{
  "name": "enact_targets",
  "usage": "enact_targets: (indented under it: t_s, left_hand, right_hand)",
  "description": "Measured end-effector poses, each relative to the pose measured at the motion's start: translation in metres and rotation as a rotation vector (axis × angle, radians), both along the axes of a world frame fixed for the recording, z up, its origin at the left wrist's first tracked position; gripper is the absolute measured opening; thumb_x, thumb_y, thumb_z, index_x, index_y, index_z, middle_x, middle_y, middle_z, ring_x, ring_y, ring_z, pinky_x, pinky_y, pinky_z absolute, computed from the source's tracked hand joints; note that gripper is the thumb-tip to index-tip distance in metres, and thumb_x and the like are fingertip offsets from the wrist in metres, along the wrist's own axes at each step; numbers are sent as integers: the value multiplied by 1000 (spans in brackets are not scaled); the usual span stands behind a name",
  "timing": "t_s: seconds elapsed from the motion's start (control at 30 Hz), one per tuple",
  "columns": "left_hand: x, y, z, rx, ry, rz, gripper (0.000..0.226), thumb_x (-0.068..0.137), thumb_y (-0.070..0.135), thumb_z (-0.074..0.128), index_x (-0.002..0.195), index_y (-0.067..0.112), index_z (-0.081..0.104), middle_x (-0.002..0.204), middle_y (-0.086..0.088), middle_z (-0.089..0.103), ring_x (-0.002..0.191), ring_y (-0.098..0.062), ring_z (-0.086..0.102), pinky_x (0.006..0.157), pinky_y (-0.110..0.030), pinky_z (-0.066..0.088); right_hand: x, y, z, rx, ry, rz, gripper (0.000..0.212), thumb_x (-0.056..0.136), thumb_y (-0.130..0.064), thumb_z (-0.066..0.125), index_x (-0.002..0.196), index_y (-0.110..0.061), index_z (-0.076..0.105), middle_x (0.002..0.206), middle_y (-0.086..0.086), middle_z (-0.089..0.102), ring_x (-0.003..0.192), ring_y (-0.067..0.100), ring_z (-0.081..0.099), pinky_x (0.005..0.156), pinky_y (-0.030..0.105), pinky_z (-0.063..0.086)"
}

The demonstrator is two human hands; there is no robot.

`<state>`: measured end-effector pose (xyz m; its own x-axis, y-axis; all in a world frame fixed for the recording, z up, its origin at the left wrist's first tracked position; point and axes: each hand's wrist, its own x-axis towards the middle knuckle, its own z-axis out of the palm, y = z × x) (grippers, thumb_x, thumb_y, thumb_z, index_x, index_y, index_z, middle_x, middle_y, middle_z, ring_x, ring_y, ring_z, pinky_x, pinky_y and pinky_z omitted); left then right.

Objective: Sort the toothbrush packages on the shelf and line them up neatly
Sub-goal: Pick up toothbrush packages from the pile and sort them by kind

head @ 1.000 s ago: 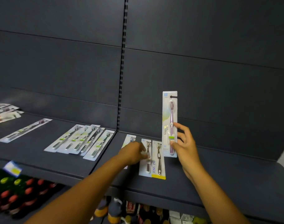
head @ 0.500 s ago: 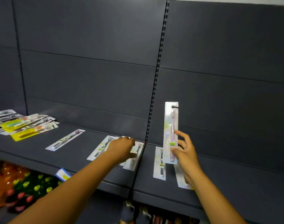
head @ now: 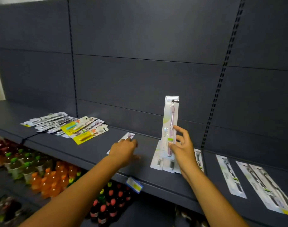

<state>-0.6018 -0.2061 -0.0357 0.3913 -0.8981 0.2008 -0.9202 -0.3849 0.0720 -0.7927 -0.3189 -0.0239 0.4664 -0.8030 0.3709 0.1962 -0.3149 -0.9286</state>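
Observation:
My right hand (head: 183,149) pinches the lower part of a pink toothbrush package (head: 171,118) and holds it upright above the dark shelf (head: 84,151). Under it lie a few flat white packages (head: 159,159). My left hand (head: 123,149) reaches over a single white package (head: 129,136) lying on the shelf, fingers bent down over it; whether it grips it is unclear. A messy pile of yellow and white packages (head: 84,128) lies to the far left. More packages (head: 230,176) lie in a row at the right.
A blue and yellow price tag (head: 134,186) hangs on the shelf's front edge. Below the shelf stand rows of bottled drinks (head: 46,176) in orange, green and red. The dark back panel (head: 140,71) rises behind the shelf.
The view has swung left along the shelf. My left hand has moved left from the group of packages to the single white one. My right hand still holds the pink package upright.

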Motion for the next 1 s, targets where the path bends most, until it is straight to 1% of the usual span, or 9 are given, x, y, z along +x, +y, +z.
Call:
enact_targets:
  t_s: [0.07, 0.2, 0.27, 0.4, 0.5, 0.6, 0.77, 0.87, 1.0]
  left_hand:
    - [26, 8, 1, -4, -1, 19, 59, 86, 55, 62, 134, 23, 46, 134, -4, 53, 119, -26, 52, 91, -40, 49]
    - [73, 12, 3, 13, -15, 52, 57, 87, 55, 61, 133, 24, 47, 130, -3, 55, 115, -25, 54, 82, -36, 47]
    - [95, 10, 5, 0, -26, 69, 57, 86, 56, 61, 131, 23, 49, 128, -4, 57, 112, -25, 56, 80, -36, 48]
    - [130, 2, 14, 8, 0, 83, 59, 86, 56, 62, 134, 23, 47, 132, -5, 54, 117, -26, 55, 89, -39, 50]
    - [155, -4, 17, -15, 10, 79, 61, 85, 56, 63, 133, 22, 48, 133, -5, 54, 119, -26, 54, 94, -39, 49]
    - [176, -7, 15, -21, 9, 55, 62, 85, 56, 63, 135, 21, 47, 134, -6, 53, 119, -26, 53, 94, -39, 49]
    - [207, -6, 10, -2, 9, 11, 62, 87, 54, 63, 136, 21, 45, 140, -8, 48, 123, -27, 50, 97, -39, 47]
    - [222, 1, 6, -6, 10, -39, 60, 85, 55, 64, 133, 22, 47, 138, -6, 50, 123, -27, 49, 98, -40, 47]
    - [238, 13, 0, -28, 20, -116, 57, 86, 55, 63, 131, 23, 48, 135, -5, 51, 121, -26, 51, 97, -41, 47]
  right_hand:
    - [31, 2, -5, 7, 3, 35, 59, 88, 14, 55, 130, -28, 50, 113, 6, 69, 100, 14, 69, 71, 23, 57]
    - [86, 1, -12, 19, 4, 75, 58, 90, 11, 56, 130, -31, 50, 118, 5, 67, 107, 16, 67, 78, 27, 59]
    - [109, -3, -14, 26, -7, 79, 58, 90, 12, 56, 130, -30, 50, 119, 4, 67, 109, 16, 66, 79, 28, 59]
    - [142, -14, -15, 49, 2, 68, 60, 90, 13, 55, 130, -31, 50, 116, 2, 68, 107, 14, 67, 76, 26, 59]
    - [164, -24, -16, 64, 17, 39, 60, 90, 11, 57, 129, -33, 49, 114, 3, 69, 105, 16, 68, 80, 31, 59]
    - [179, -27, -21, 109, 53, -16, 59, 89, 9, 58, 128, -34, 49, 112, 2, 69, 99, 16, 70, 81, 36, 59]
    - [195, -22, -36, 228, 185, -64, 58, 87, 12, 57, 129, -27, 49, 112, 8, 67, 100, 23, 68, 85, 44, 59]
    - [202, -12, -46, 303, 229, -127, 54, 86, 14, 54, 125, -23, 51, 111, 9, 66, 97, 24, 68, 83, 43, 58]
    - [214, 4, -59, 365, 321, -172, 50, 85, 15, 55, 124, -17, 53, 117, 13, 64, 100, 28, 67, 89, 45, 56]
